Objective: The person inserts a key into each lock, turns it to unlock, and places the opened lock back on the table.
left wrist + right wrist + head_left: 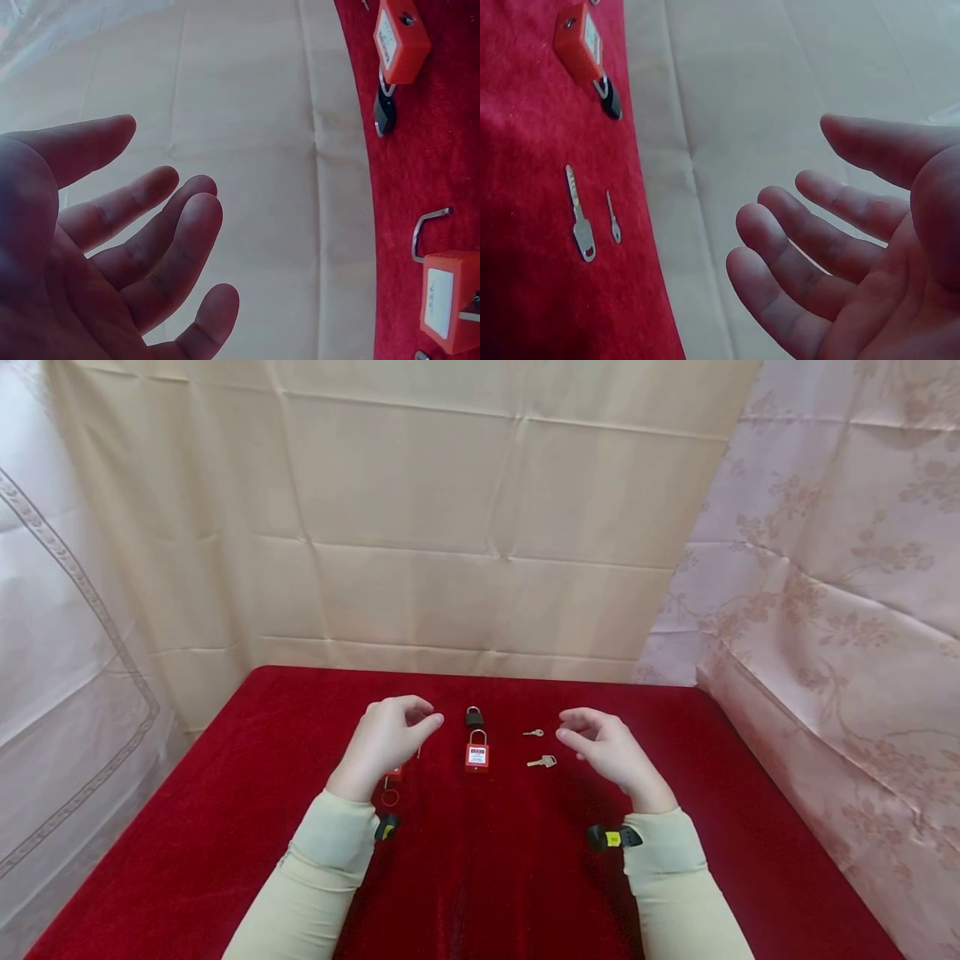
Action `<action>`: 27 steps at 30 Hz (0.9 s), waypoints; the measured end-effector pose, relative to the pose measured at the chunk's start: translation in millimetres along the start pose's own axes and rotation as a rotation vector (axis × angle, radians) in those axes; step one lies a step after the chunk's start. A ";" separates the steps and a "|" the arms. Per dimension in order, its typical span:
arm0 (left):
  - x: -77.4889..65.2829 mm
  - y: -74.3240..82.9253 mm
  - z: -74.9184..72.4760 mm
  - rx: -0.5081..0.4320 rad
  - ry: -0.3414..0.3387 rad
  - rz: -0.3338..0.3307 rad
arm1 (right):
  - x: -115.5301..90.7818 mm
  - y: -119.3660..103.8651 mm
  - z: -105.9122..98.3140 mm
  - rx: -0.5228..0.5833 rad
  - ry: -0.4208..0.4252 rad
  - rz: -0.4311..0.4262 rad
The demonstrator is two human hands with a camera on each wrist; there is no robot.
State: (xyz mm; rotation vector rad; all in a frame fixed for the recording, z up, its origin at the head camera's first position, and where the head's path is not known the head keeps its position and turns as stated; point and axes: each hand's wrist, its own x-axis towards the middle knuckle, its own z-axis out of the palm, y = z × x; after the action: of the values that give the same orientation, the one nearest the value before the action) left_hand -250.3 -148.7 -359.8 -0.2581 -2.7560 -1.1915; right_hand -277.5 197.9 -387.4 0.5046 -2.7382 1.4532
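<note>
Both hands hover over the table holding nothing, fingers loosely bent. My left hand [378, 743] partly covers a red padlock [395, 773] in the head view. The left wrist view shows that padlock [442, 300] with its shackle swung open and a key [471, 316] in its keyhole. At mid-table lies another red padlock [477, 760] with a white label, its shackle toward a small black padlock [474, 718] just behind it. My right hand [611, 756] is nearest to two loose keys, a larger key [542, 762] and a smaller key [533, 733].
A red ring [391, 797] lies by the left padlock. The table [480, 877] is covered in red cloth. Beige curtain [465, 527] hangs behind its far edge, with pale patterned cloth [847, 568] on the right side and white cloth [60, 693] on the left.
</note>
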 end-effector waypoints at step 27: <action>9.6 -17.6 32.5 0.105 -0.074 -0.046 | 23.3 28.3 25.8 -0.300 -0.092 0.168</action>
State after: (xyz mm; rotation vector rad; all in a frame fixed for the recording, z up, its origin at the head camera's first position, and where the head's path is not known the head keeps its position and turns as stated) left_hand -264.9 -135.8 -392.6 -0.2330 -2.8926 -1.0646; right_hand -303.7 185.3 -421.6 0.3461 -3.0611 1.0358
